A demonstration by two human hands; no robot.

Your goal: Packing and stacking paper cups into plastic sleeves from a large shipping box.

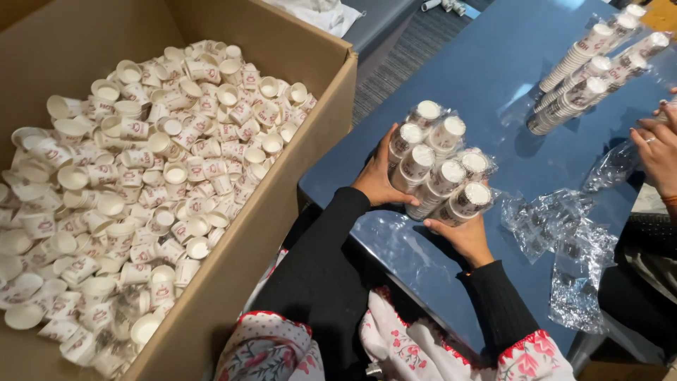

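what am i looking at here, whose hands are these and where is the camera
The one picture comes from a camera worn on a person's head, looking down at their own bare hands. The left hand and right hand together hold a wrapped bundle of stacked paper cups over a blue table. To the left stands a big cardboard box full of loose paper cups. Crumpled clear wrap lies on the table, another cup bundle lies farther off, and a second person's hand shows at the right edge.

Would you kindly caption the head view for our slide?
Both hands, left hand and right hand, grip a wrapped bundle of paper cups beside a cardboard box.
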